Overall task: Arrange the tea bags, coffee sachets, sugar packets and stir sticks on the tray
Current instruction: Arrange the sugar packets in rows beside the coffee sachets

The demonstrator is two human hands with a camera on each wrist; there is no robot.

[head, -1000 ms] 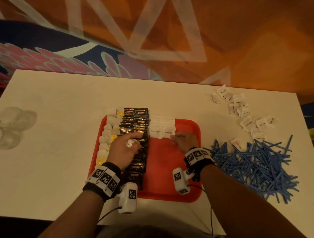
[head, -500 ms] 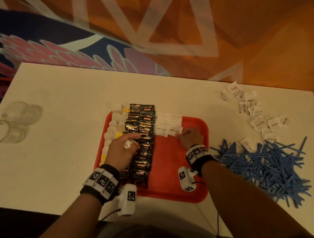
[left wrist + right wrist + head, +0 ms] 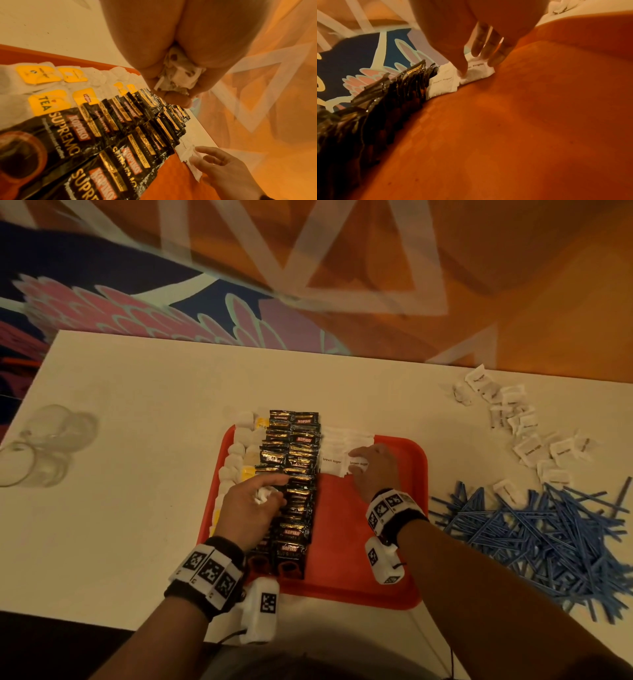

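A red tray holds a left column of tea bags with yellow tags, two rows of black coffee sachets and white brown-sugar packets at the far end. My left hand hovers over the coffee rows and clutches a bunch of white sugar packets in its curled fingers. My right hand lies on the tray with straight fingers; its thumb and fingertips press the right-most sugar packet flat.
Loose sugar packets lie scattered at the table's far right. A heap of blue stir sticks sits right of the tray. Clear plastic cups stand at the table's left edge. A patterned carpet lies beyond the table.
My right hand slid a little farther up the tray onto the right sugar packet. The left hand kept its bunch of packets over the coffee rows. The head camera drifted left.
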